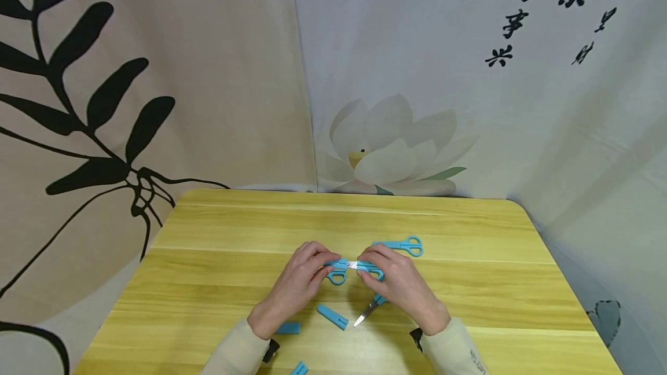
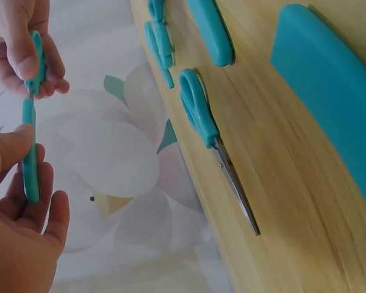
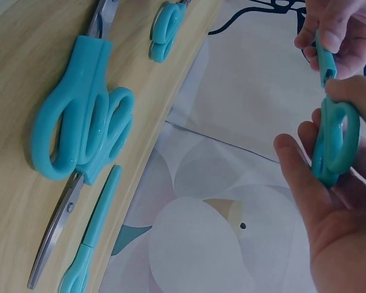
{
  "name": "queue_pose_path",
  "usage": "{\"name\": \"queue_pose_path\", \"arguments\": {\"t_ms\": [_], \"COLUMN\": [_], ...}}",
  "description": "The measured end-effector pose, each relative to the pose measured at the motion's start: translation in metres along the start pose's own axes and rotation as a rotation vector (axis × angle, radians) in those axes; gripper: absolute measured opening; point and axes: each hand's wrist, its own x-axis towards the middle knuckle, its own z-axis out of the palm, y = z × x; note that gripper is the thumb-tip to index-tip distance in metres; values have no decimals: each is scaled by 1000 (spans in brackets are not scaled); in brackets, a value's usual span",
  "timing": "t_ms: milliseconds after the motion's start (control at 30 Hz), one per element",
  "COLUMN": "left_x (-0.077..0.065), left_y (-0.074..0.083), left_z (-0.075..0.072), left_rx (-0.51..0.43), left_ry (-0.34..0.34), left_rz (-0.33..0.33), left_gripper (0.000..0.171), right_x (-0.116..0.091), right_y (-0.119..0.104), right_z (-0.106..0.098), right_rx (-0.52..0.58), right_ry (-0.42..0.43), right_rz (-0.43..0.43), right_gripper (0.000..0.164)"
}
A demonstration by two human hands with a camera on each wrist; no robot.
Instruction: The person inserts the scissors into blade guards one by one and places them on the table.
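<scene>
While seemingly light, stiff scissors are pinched in the right hand, with a cover pinched at their nine o'clock by the left hand, the handle is best gripped, clear of the blade.

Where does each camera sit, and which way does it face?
Head: worn on the head, facing forward and down at the table; left hand, right hand and sleeves show.
Left wrist: worn there, looking at the blue cover the left hand holds; both hands show.
Right wrist: worn there, looking at the scissors handle the right hand holds; both hands show.
Both wrist views share the printed flower beyond the table.
</scene>
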Motion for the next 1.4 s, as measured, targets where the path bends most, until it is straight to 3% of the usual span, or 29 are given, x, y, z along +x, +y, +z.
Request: {"name": "queue_pose_path", "arguments": {"t_ms": [1000, 1267, 1400], "left_x": [1, -4, -8], "left_y": [0, -5, -8], "left_z": [1, -3, -6], "left_rx": [-42, -80, -81], "left_ry": [-35, -67, -69], "left_rz": [-9, -79, -116], "left_gripper": [26, 49, 52], "right_x": [-1, -4, -5], "right_y": [2, 5, 6], "right_z": [2, -3, -6], "right_rx": [12, 7, -3], "right_ry": [-8, -14, -22], "right_rz": [-22, -5, 9], "right_gripper": [23, 25, 25]}}
